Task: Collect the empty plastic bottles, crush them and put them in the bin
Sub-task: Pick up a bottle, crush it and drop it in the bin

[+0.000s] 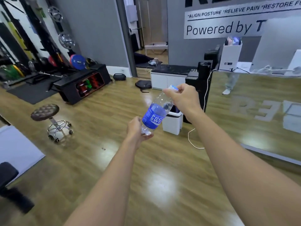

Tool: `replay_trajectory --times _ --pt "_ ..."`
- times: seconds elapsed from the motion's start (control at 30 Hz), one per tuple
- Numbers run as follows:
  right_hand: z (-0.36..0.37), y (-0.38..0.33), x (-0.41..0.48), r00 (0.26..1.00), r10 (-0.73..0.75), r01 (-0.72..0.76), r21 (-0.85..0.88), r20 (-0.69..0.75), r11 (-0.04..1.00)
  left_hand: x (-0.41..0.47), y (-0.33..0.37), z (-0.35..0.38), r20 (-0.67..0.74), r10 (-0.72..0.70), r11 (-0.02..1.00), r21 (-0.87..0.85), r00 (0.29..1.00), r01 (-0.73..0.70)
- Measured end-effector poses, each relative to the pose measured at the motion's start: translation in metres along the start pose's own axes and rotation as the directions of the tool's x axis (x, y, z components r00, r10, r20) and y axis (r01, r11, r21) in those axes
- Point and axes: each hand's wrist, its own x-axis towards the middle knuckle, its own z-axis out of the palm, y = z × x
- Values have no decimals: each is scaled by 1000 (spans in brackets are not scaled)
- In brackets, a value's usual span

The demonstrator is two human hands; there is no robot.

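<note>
the left hand (136, 128) has its grip curled round the base of a clear bottle (154, 117); the right hand (183, 97) pinches the pale cap (173, 87). the bottle is held tilted in the air between them — its blue label reads "poc swe". just beyond it a white bin (172, 126) stands on the wood floor (101, 121). the wall sign (228, 22) reads "align posture", "relieve pain", "powered by t".

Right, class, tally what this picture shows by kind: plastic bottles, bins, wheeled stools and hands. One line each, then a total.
plastic bottle: 1
bin: 1
wheeled stool: 1
hands: 2, the left hand and the right hand
Total: 5
</note>
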Motion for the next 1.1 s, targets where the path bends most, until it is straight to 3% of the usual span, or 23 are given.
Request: replay_trajectory --times 0.33,0.47,0.63,0.87,1.1 --pt "96 61 235 998 -58 52 -194 -25 980 255 59 76 25 -40 996 79 999 38" --pt "130 88 325 996 -74 83 -339 41 937 360 86 100 56 -54 986 159 997 44" --pt "158 126 435 989 51 11 -411 140 912 483 108 148 57 -88 966 247 994 72" --pt "200 213 596 978 188 -142 -366 94 920 636 103 231 3 -184 957 227 983 179" --pt "254 303 716 922 383 -325 -427 56 844 765 96 300 17 -291 912 307 957 272"
